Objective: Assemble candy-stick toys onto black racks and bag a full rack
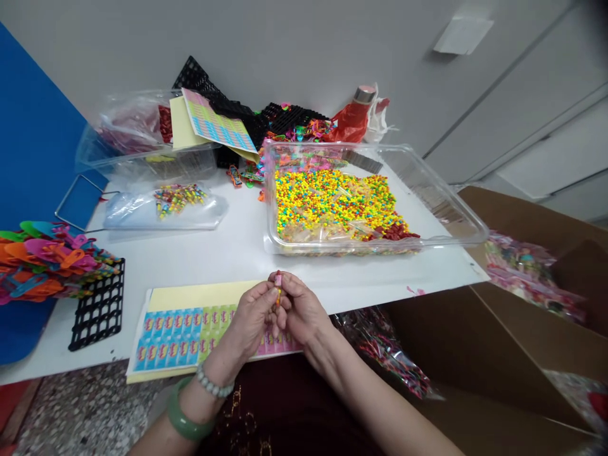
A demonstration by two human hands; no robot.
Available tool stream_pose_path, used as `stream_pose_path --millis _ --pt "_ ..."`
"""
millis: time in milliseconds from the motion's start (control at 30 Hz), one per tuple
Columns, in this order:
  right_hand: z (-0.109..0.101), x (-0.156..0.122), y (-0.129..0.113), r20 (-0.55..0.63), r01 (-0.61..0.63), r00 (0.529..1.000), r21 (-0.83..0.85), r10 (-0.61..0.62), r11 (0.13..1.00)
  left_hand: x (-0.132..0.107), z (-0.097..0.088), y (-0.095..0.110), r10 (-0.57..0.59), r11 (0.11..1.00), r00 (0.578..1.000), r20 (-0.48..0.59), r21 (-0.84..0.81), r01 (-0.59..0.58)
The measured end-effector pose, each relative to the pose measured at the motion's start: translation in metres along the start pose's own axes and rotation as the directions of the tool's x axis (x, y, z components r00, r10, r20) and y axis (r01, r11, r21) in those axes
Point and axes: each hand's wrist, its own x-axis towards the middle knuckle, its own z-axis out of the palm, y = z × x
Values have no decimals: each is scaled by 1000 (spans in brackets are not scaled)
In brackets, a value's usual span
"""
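Small tube between both hands, above near edge of tabletop, over sticker sheet. Left hand and right hand equally near, fingertips of both pinched on tube from either side. Long axis points away from wearer, red end outermost; true tilt unclear. Lower end partly hidden by fingers; markings unreadable; sheet's right part behind hands.

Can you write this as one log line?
left hand: on tube | right hand: on tube | sheet: below hands | tub: holds candy
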Motion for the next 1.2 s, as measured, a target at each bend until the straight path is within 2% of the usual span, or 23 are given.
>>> stream_pose_path --millis 133,267,433,533,567,600,633,667,700,733,767,800,867,933,1000,1067,1133,1200 --pt "-3 2 -3 32 -80 996 22 80 997 1 -3 0 1 997 1000 8 -72 0" --pt "-3 1 -8 28 -44 999 -35 45 998 1 -7 0 3 998 1000 13 -64 -2" --pt "5 -2 0 31 122 993 -228 -118 966 -2 -9 -3 -9 1000 1000 26 -7 9" --pt "2 -2 3 28 261 963 -368 -269 893 -3 -11 -2 -41 999 999 0 18 41" --pt "-1 -2 2 55 329 937 -468 -344 820 -3 -12 0 -46 999 999 -21 17 46" --pt "-5 -2 -1 99 404 895 -592 -434 698 -2 -14 3 -41 999 998 -49 13 42" --pt "-10 -1 -5 161 464 836 -718 -525 519 -1 -17 7 -26 1000 996 -83 6 27" --pt "-16 -2 -10 232 484 767 -821 -598 303 -1 -21 12 -3 1000 993 -119 0 3" --pt "-23 -2 -16 294 453 709 -886 -641 94 -1 -26 18 23 1000 988 -155 -2 -24" --pt "-29 -3 -22 335 386 679 -920 -654 -70 -1 -32 23 49 999 981 -189 2 -50" --pt "-34 -3 -27 350 309 684 -934 -640 -180 -2 -38 27 70 998 973 -220 10 -70" --pt "-39 -4 -32 342 241 717 -939 -608 -243 -3 -45 30 86 996 965 -247 20 -84" --pt "-45 -3 -38 288 164 808 -948 -515 -272 -7 -57 32 97 995 952 -290 31 -91" --pt "-47 -2 -41 211 118 874 -966 -438 -230 -13 -67 29 94 996 945 -312 18 -93" --pt "-46 -1 -41 122 61 908 -985 -401 -161 -19 -72 27 86 996 945 -317 1 -91" --pt "-41 -4 -39 98 66 941 -992 -324 -110 -26 -72 30 80 996 938 -337 -3 -86" --pt "-33 -11 -38 190 181 951 -982 -244 -60 -35 -72 40 84 996 913 -399 10 -88" --pt "-19 -20 -39 361 368 910 -930 -204 -4 -47 -72 56 129 991 864 -487 46 -122"
